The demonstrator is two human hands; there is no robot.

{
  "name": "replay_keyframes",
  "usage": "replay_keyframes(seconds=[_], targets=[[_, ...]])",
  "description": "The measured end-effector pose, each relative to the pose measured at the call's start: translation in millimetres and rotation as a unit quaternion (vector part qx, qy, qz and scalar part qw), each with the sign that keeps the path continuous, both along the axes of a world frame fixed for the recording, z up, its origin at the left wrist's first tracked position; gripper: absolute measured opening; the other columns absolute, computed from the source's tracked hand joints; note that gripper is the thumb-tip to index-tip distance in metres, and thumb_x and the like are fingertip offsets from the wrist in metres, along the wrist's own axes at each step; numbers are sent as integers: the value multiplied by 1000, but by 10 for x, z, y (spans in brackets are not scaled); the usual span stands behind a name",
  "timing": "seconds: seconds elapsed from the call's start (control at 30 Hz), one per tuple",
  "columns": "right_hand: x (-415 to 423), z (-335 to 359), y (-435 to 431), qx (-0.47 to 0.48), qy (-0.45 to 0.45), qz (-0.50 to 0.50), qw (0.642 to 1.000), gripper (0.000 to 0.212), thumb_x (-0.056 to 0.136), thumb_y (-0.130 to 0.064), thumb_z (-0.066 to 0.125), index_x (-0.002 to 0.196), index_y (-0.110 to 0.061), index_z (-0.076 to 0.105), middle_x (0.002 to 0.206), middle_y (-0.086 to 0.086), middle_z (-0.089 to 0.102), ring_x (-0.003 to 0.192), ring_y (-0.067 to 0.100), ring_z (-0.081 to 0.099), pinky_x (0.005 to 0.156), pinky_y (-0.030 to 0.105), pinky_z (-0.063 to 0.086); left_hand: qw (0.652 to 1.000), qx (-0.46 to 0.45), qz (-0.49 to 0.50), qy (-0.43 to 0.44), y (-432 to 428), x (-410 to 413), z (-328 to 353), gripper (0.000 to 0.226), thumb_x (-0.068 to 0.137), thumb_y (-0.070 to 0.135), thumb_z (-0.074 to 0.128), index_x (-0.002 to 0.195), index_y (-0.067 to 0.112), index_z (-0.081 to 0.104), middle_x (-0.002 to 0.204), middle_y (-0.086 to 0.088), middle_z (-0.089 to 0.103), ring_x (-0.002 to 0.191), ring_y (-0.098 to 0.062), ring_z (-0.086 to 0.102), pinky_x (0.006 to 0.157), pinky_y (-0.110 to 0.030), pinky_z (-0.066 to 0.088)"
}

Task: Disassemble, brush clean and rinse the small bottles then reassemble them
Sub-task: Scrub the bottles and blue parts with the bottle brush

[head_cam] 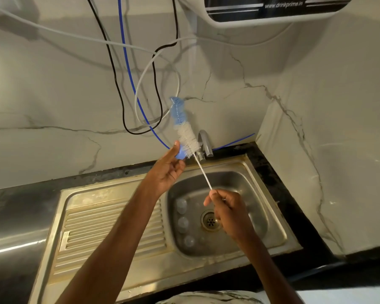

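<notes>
Item: blue-and-white bristled bottle brush on white wire stem, long axis slanting up-left from my right hand, which pinches the stem end. My left hand grips a small blue plastic piece at the bristle base. Small clear bottles lie below in the steel sink basin.

Brush aloft; bottles seemingly in sink

head view | from above, facing down-forward | near sink, wall beyond

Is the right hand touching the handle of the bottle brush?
Touching. The head view shows the right hand pinching the lower end of the bottle brush handle between thumb and fingers.
</notes>
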State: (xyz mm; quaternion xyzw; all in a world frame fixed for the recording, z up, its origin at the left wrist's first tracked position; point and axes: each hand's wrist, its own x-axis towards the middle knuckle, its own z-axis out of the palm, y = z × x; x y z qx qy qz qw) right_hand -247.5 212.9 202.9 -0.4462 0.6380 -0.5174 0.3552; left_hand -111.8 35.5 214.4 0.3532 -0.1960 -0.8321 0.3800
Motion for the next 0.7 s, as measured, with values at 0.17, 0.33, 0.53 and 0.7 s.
replay_keyframes(seconds=[0.17, 0.33, 0.53, 0.7], targets=[[-14, -30, -65, -8, 41, -31, 999, 36, 104, -15, 52, 73, -15, 69, 41, -8, 40, 39, 5, 34, 46, 23, 30, 999, 21, -17, 42, 114, -141, -27, 48, 94, 34, 68, 130, 4, 60, 112, -16, 72, 94, -21, 73, 91, -35, 60], [-14, -95, 31, 10, 69, -34, 997, 34, 104, -16, 52, 75, -15, 69, 42, -12, 44, 40, 6, 37, 45, 21, 31, 998, 26, 24, 54, 71, -135, -20, 44, 91, 22, 69, 127, -1, 59, 120, -20, 71, 101, -24, 74, 89, -31, 60], [-27, -51, 26, 9, 63, -35, 997, 34, 104, -14, 52, 74, -13, 69, 42, -13, 44, 40, 5, 36, 45, 20, 31, 996, 50, 29, 73, 167, -186, -50, 49, 92, 24, 71, 133, 0, 58, 121, -20, 71, 102, -24, 73, 91, -30, 60], [-74, -8, -47, 7, 40, -39, 998, 34, 105, -14, 51, 76, -8, 68, 39, -10, 39, 37, 5, 34, 42, 19, 30, 995, 32, 10, 95, 191, -229, -3, 44, 96, 18, 66, 135, -1, 55, 134, -26, 63, 122, -32, 65, 94, -37, 59]])
